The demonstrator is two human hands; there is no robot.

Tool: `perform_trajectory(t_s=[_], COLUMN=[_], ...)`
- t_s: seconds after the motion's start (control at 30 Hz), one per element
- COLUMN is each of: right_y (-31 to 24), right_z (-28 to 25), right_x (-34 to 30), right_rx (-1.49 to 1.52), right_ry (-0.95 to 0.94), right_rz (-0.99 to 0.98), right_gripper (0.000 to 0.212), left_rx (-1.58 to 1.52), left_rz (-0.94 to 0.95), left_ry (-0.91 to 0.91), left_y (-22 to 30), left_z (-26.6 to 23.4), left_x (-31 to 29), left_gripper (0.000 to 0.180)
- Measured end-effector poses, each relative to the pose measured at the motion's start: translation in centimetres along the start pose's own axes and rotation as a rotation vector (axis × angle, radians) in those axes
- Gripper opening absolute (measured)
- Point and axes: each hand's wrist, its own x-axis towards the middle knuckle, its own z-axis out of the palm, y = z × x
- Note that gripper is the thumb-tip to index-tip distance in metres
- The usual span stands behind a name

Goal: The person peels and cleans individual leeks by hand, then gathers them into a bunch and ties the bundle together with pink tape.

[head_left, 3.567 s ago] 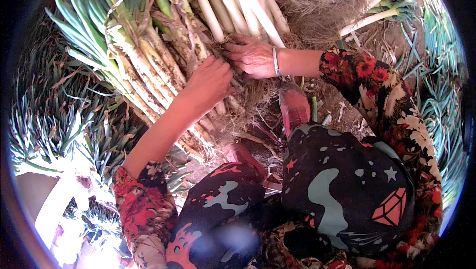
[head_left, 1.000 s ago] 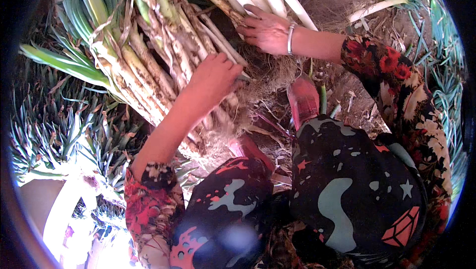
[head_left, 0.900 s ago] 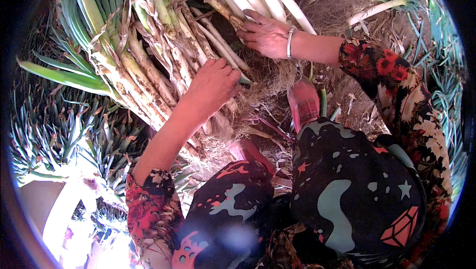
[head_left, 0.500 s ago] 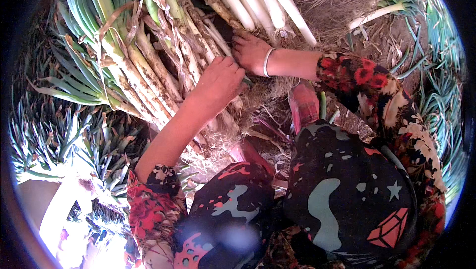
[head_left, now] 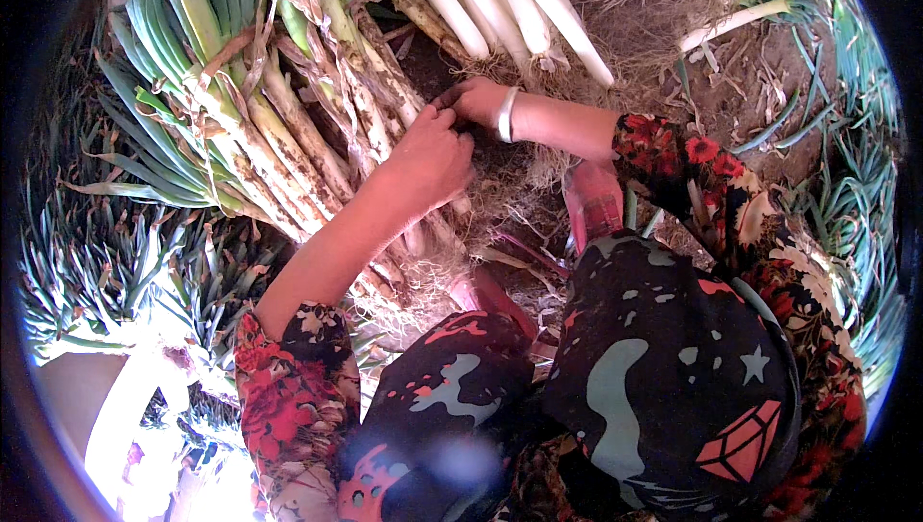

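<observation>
My left hand (head_left: 430, 159) is closed above the root ends of soil-smeared leeks (head_left: 288, 171), its fingertips pinched together. My right hand (head_left: 479, 104), with a pale bracelet (head_left: 507, 114) at the wrist, is also closed. Its fingertips meet those of the left hand. Whatever lies between the fingers is hidden. The unpeeled leeks slant across the left with green leaves at the top and dry brown skins hanging on them. Just beyond my right hand lie several clean white leeks (head_left: 519, 12).
A mat of tangled roots (head_left: 639, 8) sits at the top right, beside more white stems (head_left: 735, 24). Green leaves (head_left: 860, 205) bank up along the right rim, and rows of leek tops (head_left: 135, 253) along the left. My shoes (head_left: 591, 200) stand on root-littered soil.
My right hand has shifted slightly left and its fingers have drawn in against the left hand. A thin pale stalk that lay beside the hands no longer shows there.
</observation>
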Motion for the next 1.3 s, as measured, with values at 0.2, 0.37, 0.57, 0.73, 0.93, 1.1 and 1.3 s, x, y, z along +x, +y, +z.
perform_trajectory(t_s=[0.2,0.37,0.57,0.73,0.93,1.1,1.3], right_y=[-8.0,-7.0,-10.2,-11.3,-9.4,-8.8,-8.5], right_z=[-0.6,-1.1,-3.0,-2.7,-2.4,-2.0,-2.6], right_x=[-0.1,2.6,5.6,2.2,0.1,-2.1,-5.6], right_rx=[-0.582,-0.591,-0.856,-1.064,-1.004,-1.059,-1.368], right_ry=[0.27,0.34,-0.104,-0.204,-0.251,-0.203,-0.136], right_rz=[-0.162,-0.146,0.04,-0.017,0.13,0.113,-0.48], right_gripper=[0.017,0.048,0.039,0.022,0.027,0.024,0.016], left_rx=[0.05,0.004,-0.006,-0.065,-0.055,-0.053,-0.01], left_rz=[0.02,-0.029,-0.031,-0.046,-0.053,-0.028,-0.022], left_ry=[-0.089,-0.056,0.06,0.09,0.053,0.094,0.093], left_y=[-0.4,0.2,0.1,0.0,0.1,0.1,0.2], left_z=[0.6,-0.8,-0.4,-0.4,-0.2,0.1,0.3], left_x=[-0.5,-0.5,-1.0,-1.4,-1.5,-1.8,-1.7], left_gripper=[0.016,0.016,0.023,0.025,0.024,0.023,0.022])
